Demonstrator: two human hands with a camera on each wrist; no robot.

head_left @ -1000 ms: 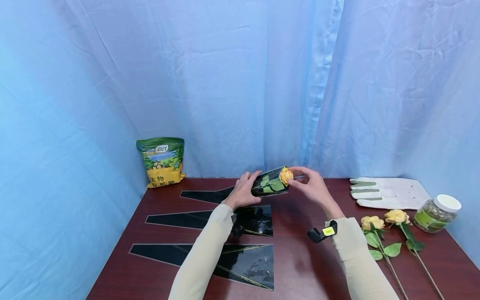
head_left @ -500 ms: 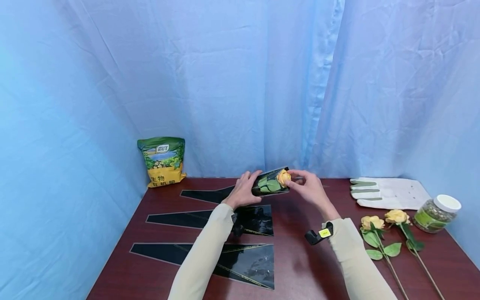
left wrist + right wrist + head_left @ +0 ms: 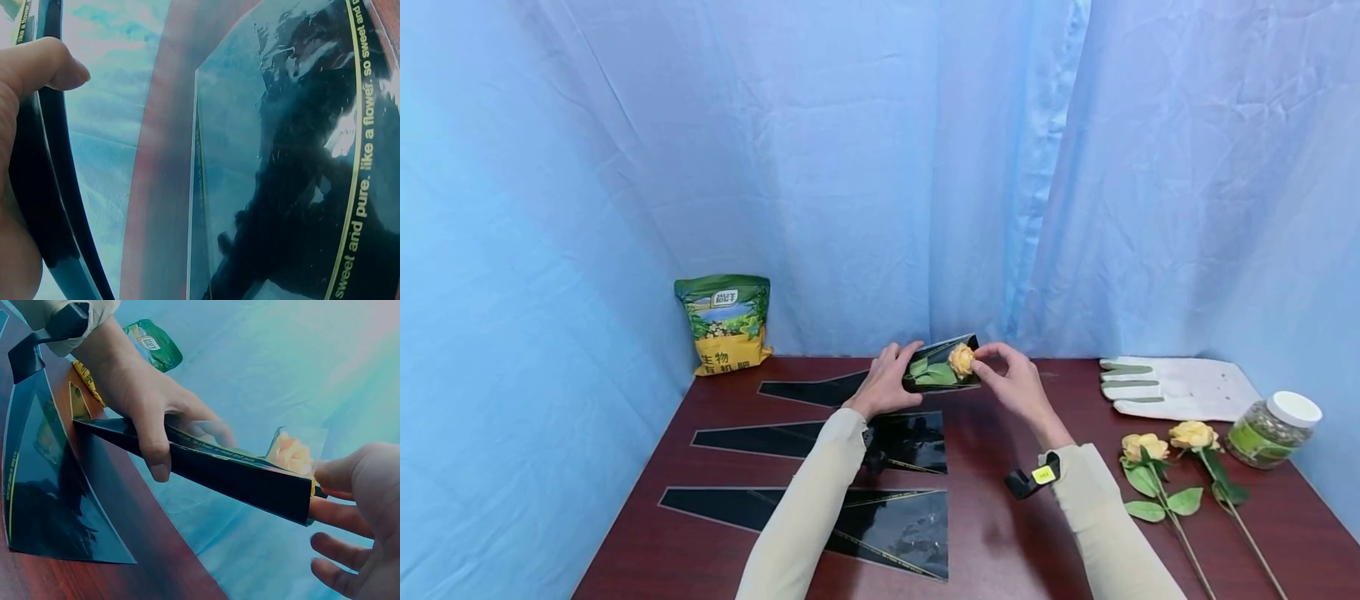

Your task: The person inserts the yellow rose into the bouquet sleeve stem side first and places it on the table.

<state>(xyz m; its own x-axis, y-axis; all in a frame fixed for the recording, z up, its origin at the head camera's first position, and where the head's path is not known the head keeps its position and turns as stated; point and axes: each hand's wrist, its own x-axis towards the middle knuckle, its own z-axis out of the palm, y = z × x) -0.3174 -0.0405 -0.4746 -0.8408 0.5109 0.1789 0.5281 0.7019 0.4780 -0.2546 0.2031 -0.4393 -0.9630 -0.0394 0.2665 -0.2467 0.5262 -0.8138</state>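
My left hand (image 3: 883, 387) grips a black flower sleeve (image 3: 244, 487) with a clear front, tilted above the far part of the table. A yellow rose (image 3: 961, 361) lies inside it, its green leaves (image 3: 936, 374) showing through the film and its bloom near the wide mouth. The stem is hidden in the sleeve. At that mouth my right hand (image 3: 1017, 387) pinches the rose's bloom between thumb and forefinger, the other fingers spread below. In the left wrist view, the left thumb (image 3: 53, 65) lies across the sleeve's edge.
Two flat black sleeves, one in the middle (image 3: 917, 437) and one nearer (image 3: 895, 525), lie under my left arm; another (image 3: 812, 392) lies behind. Fertilizer bag (image 3: 726, 325) stands back left. At right are gloves (image 3: 1195, 387), a lidded jar (image 3: 1273, 429) and two yellow roses (image 3: 1165, 487).
My right hand has moved slightly left and the rose has slid deeper into the sleeve, its bloom now inside the mouth. The left hand keeps its hold in place.
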